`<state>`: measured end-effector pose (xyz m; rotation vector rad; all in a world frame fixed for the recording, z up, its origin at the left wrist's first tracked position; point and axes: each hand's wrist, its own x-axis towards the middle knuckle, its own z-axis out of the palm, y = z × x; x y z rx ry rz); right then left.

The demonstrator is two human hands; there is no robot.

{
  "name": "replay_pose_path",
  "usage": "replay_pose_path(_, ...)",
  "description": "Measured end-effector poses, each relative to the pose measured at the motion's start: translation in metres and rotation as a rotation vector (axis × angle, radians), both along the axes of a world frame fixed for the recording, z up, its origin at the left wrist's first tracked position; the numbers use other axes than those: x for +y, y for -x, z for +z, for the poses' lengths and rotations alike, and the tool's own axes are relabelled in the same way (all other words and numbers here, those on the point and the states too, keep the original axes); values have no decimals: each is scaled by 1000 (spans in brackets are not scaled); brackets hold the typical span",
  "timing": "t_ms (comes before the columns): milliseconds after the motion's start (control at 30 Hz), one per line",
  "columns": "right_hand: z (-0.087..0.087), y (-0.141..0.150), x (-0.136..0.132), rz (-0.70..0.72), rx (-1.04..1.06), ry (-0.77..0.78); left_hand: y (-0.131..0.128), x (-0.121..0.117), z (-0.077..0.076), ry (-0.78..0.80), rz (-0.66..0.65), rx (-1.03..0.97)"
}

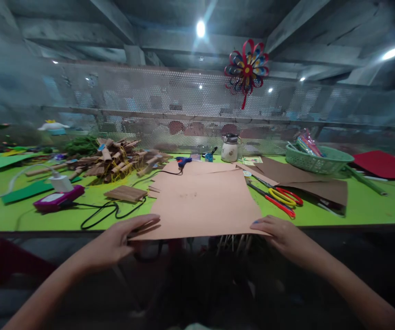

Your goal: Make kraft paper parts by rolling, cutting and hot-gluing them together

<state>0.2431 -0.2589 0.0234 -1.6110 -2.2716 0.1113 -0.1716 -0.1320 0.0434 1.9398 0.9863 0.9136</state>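
Observation:
A large peach-coloured paper sheet (202,201) lies on the green table (372,206), its near edge hanging over the table's front. My left hand (121,238) grips the sheet's near left corner, thumb on top and fingers curled. My right hand (280,233) pinches the near right corner, fingers closed on the edge. More peach sheets lie under and behind it.
Red and yellow scissors (281,199) lie right of the sheet, by brown sheets (307,178). A wood-stick pile (114,158), small wooden board (125,193), pink device (58,199) with black cable, blue glue gun (183,161), jar (230,147), green basket (317,158) and red sheet (385,164) stand around.

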Motion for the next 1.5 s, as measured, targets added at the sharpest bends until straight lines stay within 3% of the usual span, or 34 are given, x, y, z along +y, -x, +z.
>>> replay_pose_path(200, 3, -9, -3, 53, 66, 59, 6, 37, -11, -306, -215, 321)
replay_pose_path(300, 7, -18, -3, 84, 117, 147, 3, 51, -16, -396, -309, 500)
replay_pose_path(400, 13, -33, -1, 78, 183, 218, 0, 60, -16, -431, -326, 543)
replay_pose_path(667, 15, -56, 33, -2, 344, 238, -10, 65, -12, -260, -75, 516)
replay_pose_path(800, -1, -55, 61, -157, 494, 266, -21, 73, -14, -169, 90, 469)
replay_pose_path(967, -20, -41, 85, -406, 563, 86, -35, 77, -13, -72, 263, 439)
replay_pose_path(1100, -26, -31, 93, -528, 400, -110, -40, 75, -13, -99, 317, 494)
replay_pose_path(1200, -33, -31, 99, -536, 248, -197, -40, 75, -19, -140, 360, 609)
replay_pose_path(1367, -45, -35, 104, -587, 35, -138, -37, 74, -31, -274, 390, 751)
replay_pose_path(1500, -42, -32, 106, -632, -95, -63, -38, 76, -34, -258, 384, 809)
